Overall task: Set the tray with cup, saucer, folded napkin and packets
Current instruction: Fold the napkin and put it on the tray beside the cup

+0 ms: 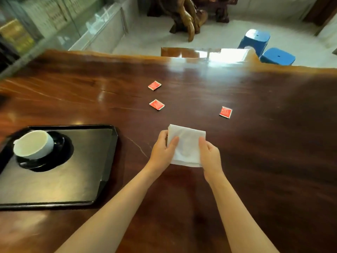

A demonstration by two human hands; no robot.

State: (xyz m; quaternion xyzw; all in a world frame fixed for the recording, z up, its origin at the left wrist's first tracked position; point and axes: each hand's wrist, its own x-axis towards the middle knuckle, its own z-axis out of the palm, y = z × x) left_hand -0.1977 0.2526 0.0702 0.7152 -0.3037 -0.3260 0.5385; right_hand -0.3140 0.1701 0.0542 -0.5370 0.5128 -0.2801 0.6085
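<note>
A white folded napkin point(186, 143) lies on the dark wooden table point(273, 143) in front of me. My left hand point(163, 151) grips its left edge and my right hand point(209, 154) grips its right edge, thumbs on top. A black tray point(82, 179) sits at the left; on it a white cup point(33, 144) stands on a black saucer point(60, 152) in the far left corner. Three red packets lie on the table beyond the napkin: one far point(154, 85), one nearer point(156, 104), one to the right point(225, 112).
Two blue stools point(256, 40) point(278, 56) stand on the floor past the table's far edge. A carved wooden piece point(189, 17) stands further back. A glass counter point(54, 24) runs along the left.
</note>
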